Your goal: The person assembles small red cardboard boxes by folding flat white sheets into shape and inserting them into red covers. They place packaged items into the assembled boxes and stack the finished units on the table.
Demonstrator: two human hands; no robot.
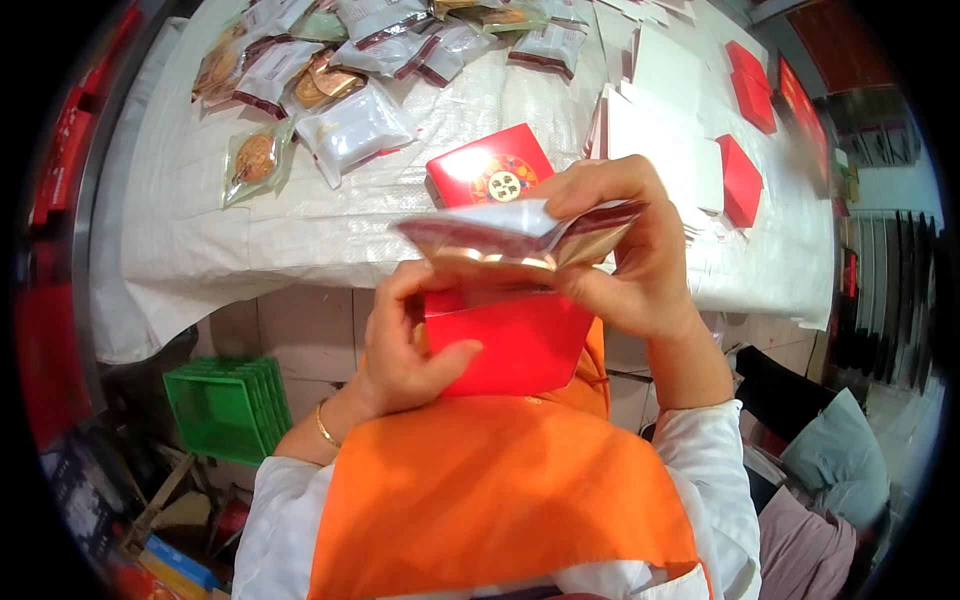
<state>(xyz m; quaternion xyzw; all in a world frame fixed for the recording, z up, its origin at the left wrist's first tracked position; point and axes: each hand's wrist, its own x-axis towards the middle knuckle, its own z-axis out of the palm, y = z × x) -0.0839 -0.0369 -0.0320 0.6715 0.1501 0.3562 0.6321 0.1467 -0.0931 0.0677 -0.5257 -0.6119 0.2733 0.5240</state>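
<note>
A table covered in white woven plastic point(250, 245) spreads before me; my left hand point(400, 355) grips a red cardboard box point(510, 345), and my right hand point(658, 265) pinches a flat maroon-and-white plastic packet point(480, 230) just above it.

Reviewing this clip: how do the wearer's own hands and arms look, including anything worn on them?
Both the left hand and the right hand are ungloved. A thin gold-coloured bracelet circles the left wrist; none shows on the right. The left sleeve and right sleeve are white and stop short of the wrists, leaving the lower forearms uncovered.
</note>
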